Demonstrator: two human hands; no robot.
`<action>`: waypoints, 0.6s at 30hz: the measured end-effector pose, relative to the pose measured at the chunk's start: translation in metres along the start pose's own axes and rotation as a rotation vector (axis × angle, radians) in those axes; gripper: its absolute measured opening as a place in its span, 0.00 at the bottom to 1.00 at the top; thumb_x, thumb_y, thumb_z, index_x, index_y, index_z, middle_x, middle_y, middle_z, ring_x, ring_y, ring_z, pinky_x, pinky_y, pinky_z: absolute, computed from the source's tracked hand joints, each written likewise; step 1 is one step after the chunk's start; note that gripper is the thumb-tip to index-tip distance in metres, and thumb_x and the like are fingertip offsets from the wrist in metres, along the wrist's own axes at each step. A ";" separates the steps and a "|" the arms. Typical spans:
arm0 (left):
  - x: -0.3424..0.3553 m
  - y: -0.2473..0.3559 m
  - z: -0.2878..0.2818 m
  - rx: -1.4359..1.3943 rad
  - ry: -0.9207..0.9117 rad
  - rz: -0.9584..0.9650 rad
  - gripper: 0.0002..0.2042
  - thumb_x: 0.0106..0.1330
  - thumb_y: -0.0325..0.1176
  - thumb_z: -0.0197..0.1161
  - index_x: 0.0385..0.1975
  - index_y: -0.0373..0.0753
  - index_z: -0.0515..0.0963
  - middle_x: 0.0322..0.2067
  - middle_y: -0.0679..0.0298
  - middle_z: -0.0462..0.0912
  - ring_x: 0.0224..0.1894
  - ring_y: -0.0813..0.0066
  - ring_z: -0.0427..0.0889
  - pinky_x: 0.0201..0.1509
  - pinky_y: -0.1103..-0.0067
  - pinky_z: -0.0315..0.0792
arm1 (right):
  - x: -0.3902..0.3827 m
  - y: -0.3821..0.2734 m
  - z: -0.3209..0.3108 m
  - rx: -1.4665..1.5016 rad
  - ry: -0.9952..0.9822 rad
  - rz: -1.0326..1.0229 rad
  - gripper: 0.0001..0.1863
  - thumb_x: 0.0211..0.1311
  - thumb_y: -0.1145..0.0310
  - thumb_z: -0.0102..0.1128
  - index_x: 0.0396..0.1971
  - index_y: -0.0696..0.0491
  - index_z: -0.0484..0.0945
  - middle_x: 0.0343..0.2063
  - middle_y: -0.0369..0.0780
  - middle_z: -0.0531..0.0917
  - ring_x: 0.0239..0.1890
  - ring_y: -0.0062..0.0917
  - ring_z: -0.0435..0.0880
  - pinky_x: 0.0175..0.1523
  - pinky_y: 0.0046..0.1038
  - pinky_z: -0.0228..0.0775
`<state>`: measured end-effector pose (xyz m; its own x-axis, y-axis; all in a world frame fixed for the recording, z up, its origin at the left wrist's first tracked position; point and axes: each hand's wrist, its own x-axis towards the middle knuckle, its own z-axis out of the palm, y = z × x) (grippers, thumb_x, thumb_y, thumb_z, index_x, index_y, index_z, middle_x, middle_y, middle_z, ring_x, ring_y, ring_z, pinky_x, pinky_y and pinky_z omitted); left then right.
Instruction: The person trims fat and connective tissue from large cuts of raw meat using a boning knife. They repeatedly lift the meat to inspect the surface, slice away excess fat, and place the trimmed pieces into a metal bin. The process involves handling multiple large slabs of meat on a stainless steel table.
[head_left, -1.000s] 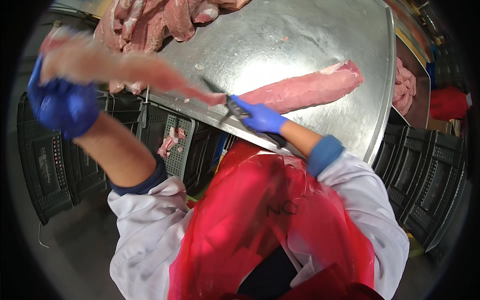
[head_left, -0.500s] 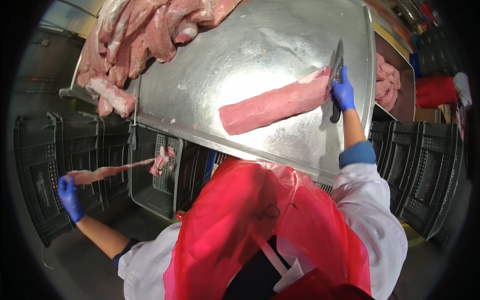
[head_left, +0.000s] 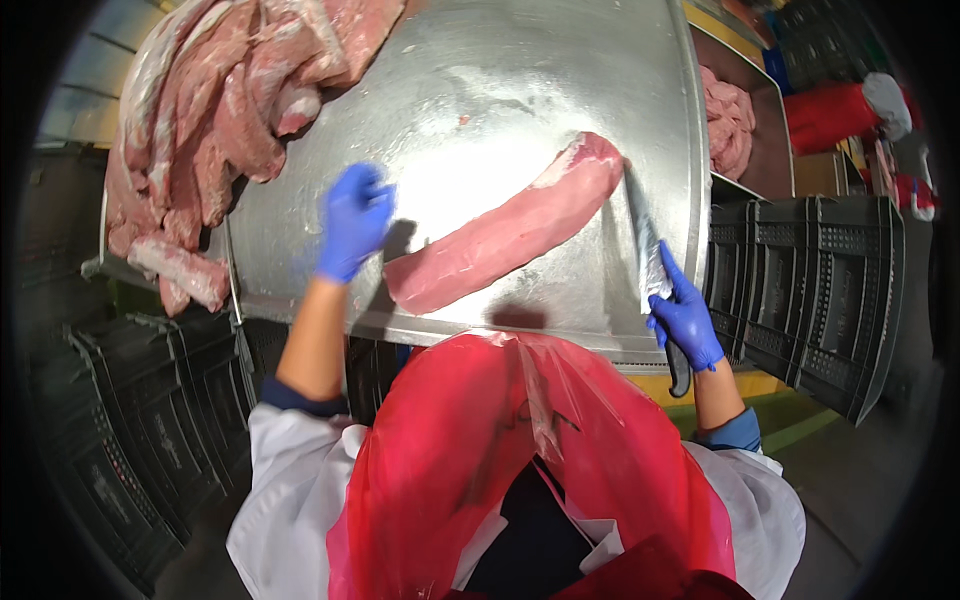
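A long trimmed pork loin lies aslant on the steel table, its pale fatty end at the far right. My left hand, blue-gloved and slightly blurred, is over the table just left of the loin's near end. Its fingers are loosely bent and apart, with nothing visible in them. At the table's right edge my right hand, also gloved in blue, is closed around a knife. The blade points away from me, its tip close to the loin's right end, and the black handle sticks out below the hand.
Many untrimmed meat pieces are heaped at the far left of the table. A metal bin of meat adjoins the right side. Dark plastic crates stand at right, others at left. A red-clothed person is at far right.
My left hand has let go of the meat strip over the crate and swung up over the table. My right hand has drawn the knife toward me, away from the loin's end.
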<state>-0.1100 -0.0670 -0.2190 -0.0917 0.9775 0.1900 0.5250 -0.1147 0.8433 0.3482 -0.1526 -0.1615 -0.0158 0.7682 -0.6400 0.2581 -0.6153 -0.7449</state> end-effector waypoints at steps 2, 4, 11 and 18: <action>0.045 0.028 0.105 -0.181 -0.205 -0.161 0.13 0.59 0.29 0.70 0.41 0.36 0.76 0.34 0.58 0.79 0.32 0.70 0.80 0.38 0.73 0.77 | 0.017 -0.002 -0.013 0.075 0.127 -0.129 0.45 0.63 0.82 0.50 0.77 0.37 0.47 0.23 0.34 0.77 0.17 0.16 0.74 0.18 0.20 0.68; 0.084 0.041 0.203 0.095 -0.283 0.125 0.20 0.58 0.46 0.71 0.37 0.35 0.78 0.33 0.55 0.83 0.37 0.60 0.84 0.43 0.69 0.78 | 0.039 -0.003 -0.018 0.189 0.193 -0.159 0.45 0.64 0.82 0.50 0.78 0.38 0.46 0.23 0.34 0.76 0.17 0.16 0.74 0.17 0.20 0.68; 0.162 0.044 0.309 0.339 -0.773 -0.278 0.25 0.54 0.51 0.67 0.37 0.31 0.86 0.38 0.46 0.87 0.41 0.55 0.87 0.47 0.69 0.79 | 0.086 0.029 0.009 0.277 0.355 -0.201 0.45 0.66 0.83 0.49 0.78 0.36 0.44 0.26 0.36 0.78 0.18 0.16 0.73 0.18 0.21 0.67; 0.164 -0.006 0.298 0.187 -0.816 -0.126 0.17 0.60 0.44 0.61 0.29 0.32 0.85 0.30 0.51 0.87 0.29 0.61 0.84 0.34 0.69 0.76 | 0.180 -0.011 0.035 0.004 0.308 -0.267 0.45 0.64 0.76 0.50 0.78 0.38 0.42 0.20 0.41 0.80 0.17 0.24 0.79 0.25 0.28 0.74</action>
<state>0.1242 0.1472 -0.3424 0.4433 0.8104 -0.3831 0.6897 -0.0354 0.7233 0.3087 -0.0138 -0.2750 0.2087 0.9176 -0.3381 0.2803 -0.3874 -0.8783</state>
